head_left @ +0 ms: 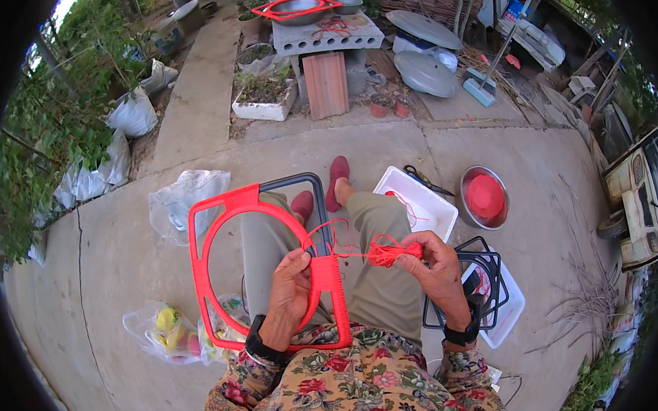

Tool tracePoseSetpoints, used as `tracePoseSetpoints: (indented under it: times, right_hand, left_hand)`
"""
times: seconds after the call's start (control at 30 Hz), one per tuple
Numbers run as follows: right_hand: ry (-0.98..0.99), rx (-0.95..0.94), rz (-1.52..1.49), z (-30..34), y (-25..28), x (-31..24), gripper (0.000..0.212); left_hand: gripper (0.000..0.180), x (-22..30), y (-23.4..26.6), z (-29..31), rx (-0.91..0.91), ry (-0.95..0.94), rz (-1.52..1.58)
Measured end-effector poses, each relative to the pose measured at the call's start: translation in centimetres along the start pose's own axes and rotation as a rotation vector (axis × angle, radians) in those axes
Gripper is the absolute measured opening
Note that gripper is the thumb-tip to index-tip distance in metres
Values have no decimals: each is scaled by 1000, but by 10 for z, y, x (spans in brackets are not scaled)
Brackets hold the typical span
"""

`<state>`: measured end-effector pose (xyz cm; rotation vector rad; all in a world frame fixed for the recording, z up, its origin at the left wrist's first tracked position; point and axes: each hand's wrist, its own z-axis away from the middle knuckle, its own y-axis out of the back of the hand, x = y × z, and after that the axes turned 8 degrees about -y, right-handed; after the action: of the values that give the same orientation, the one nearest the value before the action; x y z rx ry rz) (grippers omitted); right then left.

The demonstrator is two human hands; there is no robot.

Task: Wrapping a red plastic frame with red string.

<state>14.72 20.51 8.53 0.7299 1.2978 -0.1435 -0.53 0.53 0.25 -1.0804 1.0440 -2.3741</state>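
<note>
Across my lap rests a square frame (198, 236) with a ring inside it, mostly wrapped in red cord. Its upper right corner is bare dark grey. My left hand (291, 281) pinches the frame's right side where the wrapping ends, thumb on top. From there a strand runs right to a small bundle of red cord (389, 252). My right hand (433, 265) holds that bundle between thumb and fingers, just off the frame. A loose loop of the cord curls above the wrapped edge.
Bare dark frames (480, 265) lie over a white tray (514, 302) by my right forearm. Ahead are a white foam box (446, 218), scissors (427, 180) and a metal bowl (468, 184) with something red inside. Plastic bags (186, 203) lie left. A finished-looking red frame (262, 10) tops a concrete slab.
</note>
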Motion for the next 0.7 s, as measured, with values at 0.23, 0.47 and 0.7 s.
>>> tracePoseSetpoints:
  times: [0.23,0.47,0.7]
  right_hand:
    - [-114,-60,-790,-10,-30,19,23]
    - [-46,-377,-1515,-37,-61,13,22]
    - [-198,-342,-846,-50,-64,16,24]
  left_hand:
    - [11,-4,3,7,-4,-159,-46]
    - [13,-5,-4,16,-103,-303,-191]
    - [16,-7,-7,12,-192,-327,-339]
